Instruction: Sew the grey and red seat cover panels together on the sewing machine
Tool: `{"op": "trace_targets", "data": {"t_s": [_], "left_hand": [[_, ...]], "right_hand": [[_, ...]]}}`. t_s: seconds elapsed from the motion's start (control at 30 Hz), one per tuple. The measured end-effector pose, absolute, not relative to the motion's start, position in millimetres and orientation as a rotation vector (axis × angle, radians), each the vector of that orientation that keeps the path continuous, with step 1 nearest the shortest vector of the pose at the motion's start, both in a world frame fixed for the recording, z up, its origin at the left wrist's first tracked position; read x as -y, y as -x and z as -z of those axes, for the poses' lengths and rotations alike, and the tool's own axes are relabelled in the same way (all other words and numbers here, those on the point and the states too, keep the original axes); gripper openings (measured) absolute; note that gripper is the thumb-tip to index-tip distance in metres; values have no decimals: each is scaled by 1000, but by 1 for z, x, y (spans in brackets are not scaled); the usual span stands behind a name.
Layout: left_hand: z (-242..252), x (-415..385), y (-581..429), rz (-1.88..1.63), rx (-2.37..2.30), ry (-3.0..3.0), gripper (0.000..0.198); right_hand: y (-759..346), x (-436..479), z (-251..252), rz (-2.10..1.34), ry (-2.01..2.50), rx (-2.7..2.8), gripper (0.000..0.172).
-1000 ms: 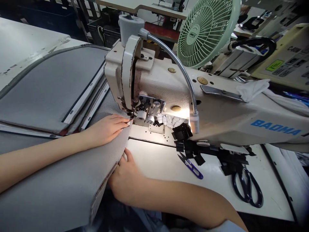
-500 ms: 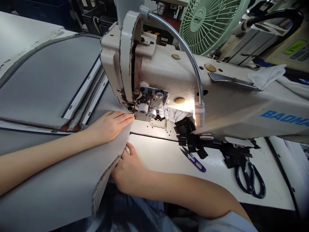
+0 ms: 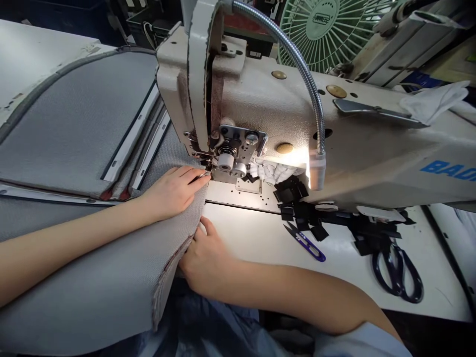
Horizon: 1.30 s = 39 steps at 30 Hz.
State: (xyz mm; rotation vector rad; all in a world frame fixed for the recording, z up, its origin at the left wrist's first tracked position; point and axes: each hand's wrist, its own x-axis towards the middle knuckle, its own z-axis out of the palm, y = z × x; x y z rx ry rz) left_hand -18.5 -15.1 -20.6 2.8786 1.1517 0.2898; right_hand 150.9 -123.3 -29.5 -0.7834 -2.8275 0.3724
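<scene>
My left hand [image 3: 173, 191] lies flat, fingers stretched, on top of the grey woven fabric [image 3: 92, 277], fingertips right at the presser foot [image 3: 208, 166] of the cream sewing machine [image 3: 282, 114]. My right hand [image 3: 203, 258] sits at the fabric's folded front edge, fingers tucked under it and thumb on top, pinching the edge. The fabric runs from my lap up under the needle and spreads away to the left, with white plastic strips [image 3: 128, 144] sewn along its seams.
Purple thread snips [image 3: 307, 243] and black scissors [image 3: 397, 272] lie on the white table [image 3: 260, 238] to the right, beside black fabric scraps [image 3: 297, 208]. A gooseneck lamp [image 3: 316, 168] lights the needle plate. A green fan [image 3: 330, 29] stands behind the machine.
The view has shifted closer and downward to the needle. Both hands have stayed on the fabric, the left fingertips edging slightly nearer the presser foot.
</scene>
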Motion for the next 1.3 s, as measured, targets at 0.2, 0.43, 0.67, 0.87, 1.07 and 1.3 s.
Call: {"op": "trace_targets", "data": {"t_s": [0.2, 0.43, 0.67, 0.87, 1.07, 1.3], "left_hand": [[23, 4, 17, -264, -1167, -2881, 48], [28, 6, 23, -458, -1168, -2818, 46], [25, 15, 28, -431, -1157, -2822, 45], [13, 25, 35, -228, -1166, -2934, 44], [19, 15, 38, -219, -1143, -2918, 43], [21, 5, 34, -232, -1184, -2869, 46]], "right_hand": [[-153, 114, 29, -399, 802, 2836, 13], [-154, 110, 27, -370, 783, 2795, 15], [-156, 112, 21, -351, 780, 2857, 16], [-152, 113, 22, -388, 783, 3006, 15], [-152, 111, 23, -446, 806, 3014, 13], [-163, 101, 9, -490, 799, 2965, 8]]}}
